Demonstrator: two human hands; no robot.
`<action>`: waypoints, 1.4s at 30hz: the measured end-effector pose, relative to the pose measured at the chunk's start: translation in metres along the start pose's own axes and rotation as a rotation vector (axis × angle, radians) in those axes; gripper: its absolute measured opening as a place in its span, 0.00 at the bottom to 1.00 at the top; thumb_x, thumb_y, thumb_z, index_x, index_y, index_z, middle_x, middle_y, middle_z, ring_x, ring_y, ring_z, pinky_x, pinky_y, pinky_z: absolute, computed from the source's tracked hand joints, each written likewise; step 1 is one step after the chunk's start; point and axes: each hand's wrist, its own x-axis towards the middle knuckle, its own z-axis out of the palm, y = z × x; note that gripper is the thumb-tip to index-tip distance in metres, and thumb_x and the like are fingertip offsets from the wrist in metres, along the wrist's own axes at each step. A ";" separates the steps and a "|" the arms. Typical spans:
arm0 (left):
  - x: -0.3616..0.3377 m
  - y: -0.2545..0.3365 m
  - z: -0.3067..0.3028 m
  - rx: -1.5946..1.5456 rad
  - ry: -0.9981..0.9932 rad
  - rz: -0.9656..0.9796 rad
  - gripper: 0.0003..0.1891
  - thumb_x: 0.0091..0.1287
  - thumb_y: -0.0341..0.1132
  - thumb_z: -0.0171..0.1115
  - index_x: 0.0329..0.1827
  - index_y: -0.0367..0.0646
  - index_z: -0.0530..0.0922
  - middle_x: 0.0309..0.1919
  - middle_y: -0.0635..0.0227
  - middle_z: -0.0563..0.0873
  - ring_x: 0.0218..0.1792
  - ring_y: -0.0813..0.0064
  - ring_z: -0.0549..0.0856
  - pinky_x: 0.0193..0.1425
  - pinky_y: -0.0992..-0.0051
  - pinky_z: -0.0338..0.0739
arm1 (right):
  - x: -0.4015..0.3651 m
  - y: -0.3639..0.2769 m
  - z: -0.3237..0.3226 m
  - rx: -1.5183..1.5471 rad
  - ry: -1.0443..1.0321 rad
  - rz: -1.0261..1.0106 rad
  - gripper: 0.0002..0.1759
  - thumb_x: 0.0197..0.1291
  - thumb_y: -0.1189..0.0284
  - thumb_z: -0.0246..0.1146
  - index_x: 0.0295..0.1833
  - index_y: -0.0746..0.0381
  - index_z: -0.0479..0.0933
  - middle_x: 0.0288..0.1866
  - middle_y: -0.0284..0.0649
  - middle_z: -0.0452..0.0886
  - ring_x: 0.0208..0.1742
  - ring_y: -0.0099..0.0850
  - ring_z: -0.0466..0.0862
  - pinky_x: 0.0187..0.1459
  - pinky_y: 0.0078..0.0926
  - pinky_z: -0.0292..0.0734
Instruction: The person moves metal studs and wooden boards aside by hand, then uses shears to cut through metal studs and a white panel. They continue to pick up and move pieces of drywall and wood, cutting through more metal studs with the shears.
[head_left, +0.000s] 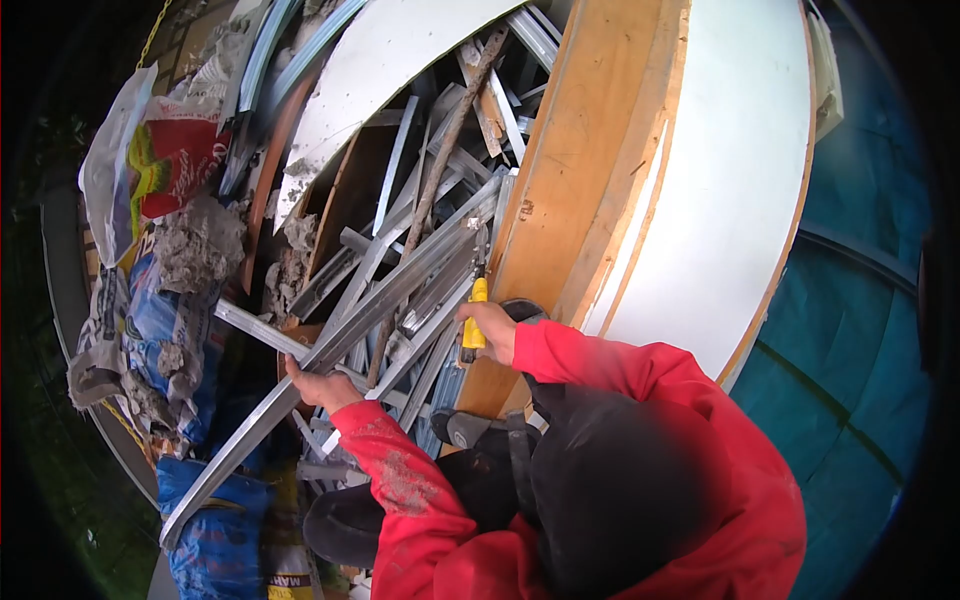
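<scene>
My left hand (322, 386) is wrapped round a long grey metal stud (398, 287), a channel-shaped profile. The stud runs slantwise from the lower left up over a heap of metal offcuts (435, 375). Closed round the yellow handles of a pair of tin snips (479, 291) is my right hand (488, 332). The snips point upward, their jaws right at the stud's edge near its upper end. My palm and fingers hide part of the handles. Both sleeves are red, the left one smeared with grey dirt.
Large white-faced boards (720, 190) with bare wood edges lean on the right. To the left stand a torn red-and-clear bag (180, 165) and dusty blue sacks (215, 520). A rusty rod (440, 175) lies among the scraps. Teal sheeting (850, 340) covers the far right.
</scene>
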 end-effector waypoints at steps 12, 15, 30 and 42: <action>0.003 -0.001 -0.001 -0.014 0.030 -0.005 0.28 0.53 0.39 0.72 0.54 0.33 0.74 0.51 0.55 0.79 0.45 0.57 0.81 0.52 0.55 0.78 | -0.002 -0.001 0.006 0.103 0.096 -0.040 0.18 0.49 0.69 0.64 0.44 0.59 0.67 0.29 0.36 0.69 0.24 0.28 0.73 0.23 0.32 0.72; -0.008 0.001 -0.002 0.001 0.013 0.032 0.28 0.54 0.39 0.72 0.54 0.33 0.73 0.51 0.55 0.79 0.45 0.57 0.81 0.52 0.56 0.78 | -0.001 0.000 0.007 0.105 0.107 -0.051 0.18 0.49 0.69 0.64 0.44 0.59 0.67 0.29 0.35 0.69 0.24 0.28 0.74 0.24 0.32 0.71; -0.006 -0.092 -0.200 0.231 0.043 -0.593 0.36 0.65 0.62 0.47 0.71 0.50 0.62 0.70 0.68 0.66 0.67 0.60 0.67 0.67 0.55 0.59 | 0.001 -0.004 0.002 0.069 0.136 -0.100 0.12 0.51 0.68 0.62 0.39 0.60 0.70 0.27 0.34 0.71 0.25 0.27 0.75 0.28 0.27 0.73; -0.039 -0.053 -0.137 0.202 0.014 -0.534 0.36 0.65 0.51 0.60 0.71 0.46 0.58 0.70 0.56 0.58 0.72 0.58 0.55 0.74 0.55 0.48 | 0.020 0.002 0.001 0.016 0.107 -0.095 0.12 0.51 0.65 0.61 0.39 0.56 0.70 0.27 0.33 0.76 0.28 0.31 0.80 0.29 0.34 0.71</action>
